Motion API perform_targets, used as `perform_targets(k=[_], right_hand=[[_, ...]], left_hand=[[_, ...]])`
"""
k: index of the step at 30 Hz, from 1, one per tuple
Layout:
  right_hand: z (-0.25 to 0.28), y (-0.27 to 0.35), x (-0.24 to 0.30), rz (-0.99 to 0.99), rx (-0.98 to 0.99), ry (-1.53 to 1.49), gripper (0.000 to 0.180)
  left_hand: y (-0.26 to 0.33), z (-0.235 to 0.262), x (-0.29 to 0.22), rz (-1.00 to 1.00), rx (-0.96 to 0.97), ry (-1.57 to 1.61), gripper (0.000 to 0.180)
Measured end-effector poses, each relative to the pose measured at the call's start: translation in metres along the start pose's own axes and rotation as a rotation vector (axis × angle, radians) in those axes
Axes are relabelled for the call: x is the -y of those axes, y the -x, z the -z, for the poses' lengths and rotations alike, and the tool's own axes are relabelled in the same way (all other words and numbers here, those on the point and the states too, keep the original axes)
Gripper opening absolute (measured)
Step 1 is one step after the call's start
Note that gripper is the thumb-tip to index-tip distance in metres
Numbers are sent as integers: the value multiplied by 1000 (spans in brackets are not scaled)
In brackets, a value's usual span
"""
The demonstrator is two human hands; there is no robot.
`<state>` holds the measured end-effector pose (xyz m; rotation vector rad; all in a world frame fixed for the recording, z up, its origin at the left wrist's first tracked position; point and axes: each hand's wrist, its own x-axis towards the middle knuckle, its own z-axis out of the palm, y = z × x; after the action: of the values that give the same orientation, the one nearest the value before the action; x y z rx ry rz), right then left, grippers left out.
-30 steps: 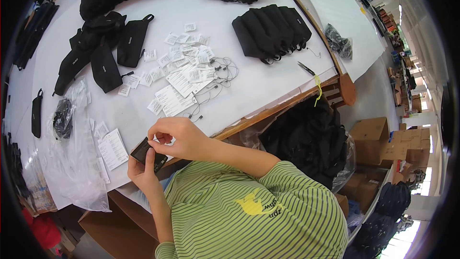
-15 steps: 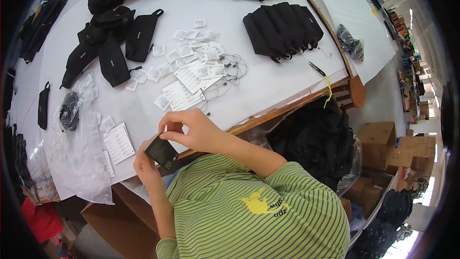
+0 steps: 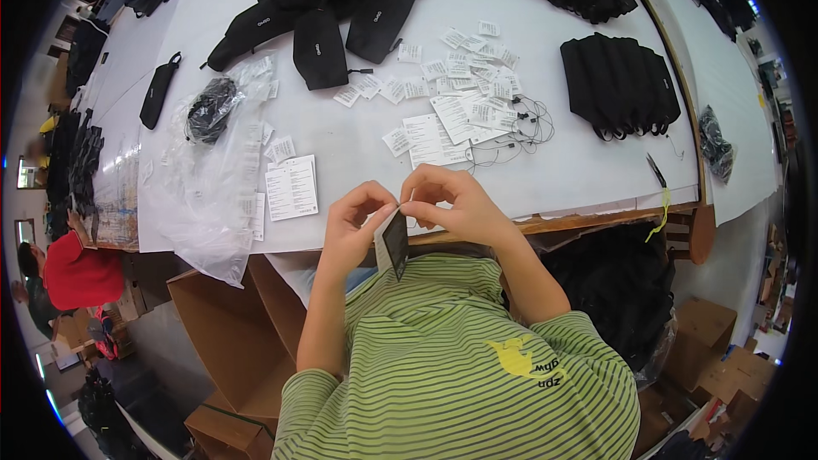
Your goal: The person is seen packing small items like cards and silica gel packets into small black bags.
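Over my lap at the table's front edge, my left hand [image 3: 351, 226] pinches a dark hang tag [image 3: 394, 247] with a lighter grey face, held edge-up and tilted. My right hand [image 3: 456, 209] is closed with thumb and fingertips at the tag's upper corner, meeting the left fingertips. Whether a thin cord is also between the fingers is too small to tell. Just beyond my hands lie white printed cards [image 3: 433, 141], loose black strings [image 3: 530, 126] and a spread of small white labels [image 3: 469, 64]. Another stack of white printed cards [image 3: 291, 187] is nearest my left hand.
Black zip pouches [image 3: 319, 49] lie at the back, with a row of pouches [image 3: 618, 85] at right. A clear plastic bag [image 3: 209, 221] covers the left table. Scissors [image 3: 656, 170] sit at the right edge. An open carton [image 3: 226, 324] stands below; a person in red [image 3: 81, 271] is at far left.
The view has swung left, so the table sits farther right. My hands have come together at one corner of the tag, which has turned from face-on to nearly edge-on.
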<state>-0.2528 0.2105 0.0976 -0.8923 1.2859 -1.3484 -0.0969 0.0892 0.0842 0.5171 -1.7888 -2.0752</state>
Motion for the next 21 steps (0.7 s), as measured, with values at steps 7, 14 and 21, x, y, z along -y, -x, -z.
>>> perform_targets(k=[7,14,21], right_hand=[[59,6,0,229,-486,317,16],[319,103,5,321,-1740,984,24],[437,145,-12,-415,-1503,1121,67]], left_hand=[[-25,11,19,-77,-169,7,2],[-27,56,54,25,-425,-82,10],[-24,61,71,143,-497,-36,11]])
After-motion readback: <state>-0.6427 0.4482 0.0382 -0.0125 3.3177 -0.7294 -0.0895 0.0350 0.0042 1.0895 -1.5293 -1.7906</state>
